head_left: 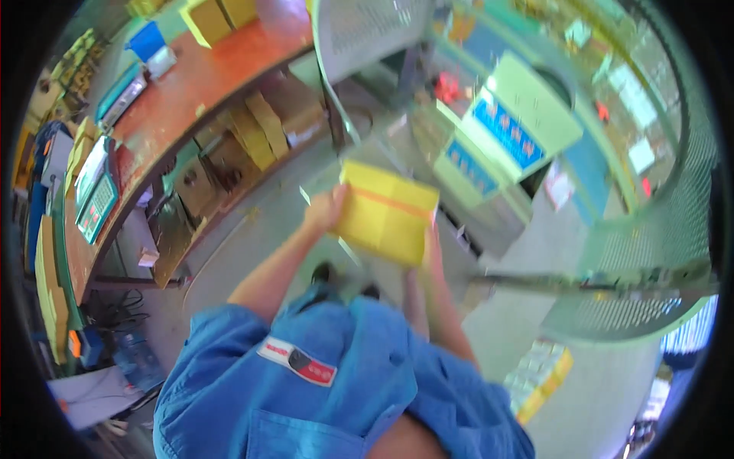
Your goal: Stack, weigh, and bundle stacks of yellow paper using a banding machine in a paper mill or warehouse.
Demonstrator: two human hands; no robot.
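- Held in midair, a yellow box [384, 220] lies right of the left hand [329, 209], which grips its edge.
- The right hand [432, 243] clasps the box's opposite side.
- A scale [99, 200] sits at the near end of the red tabletop [210, 79], yellow cartons [206, 23] toward its far end.

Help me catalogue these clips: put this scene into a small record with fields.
Held item: yellow box with an orange stripe, in front of the person
Grips: left grip at the box's left side, right grip at its right side
Clothing: blue shirt
Left side: red-topped table bearing a keypad device
Under table: cardboard boxes
Ahead, right: pale unit with blue panels
Box contents: cannot be seen
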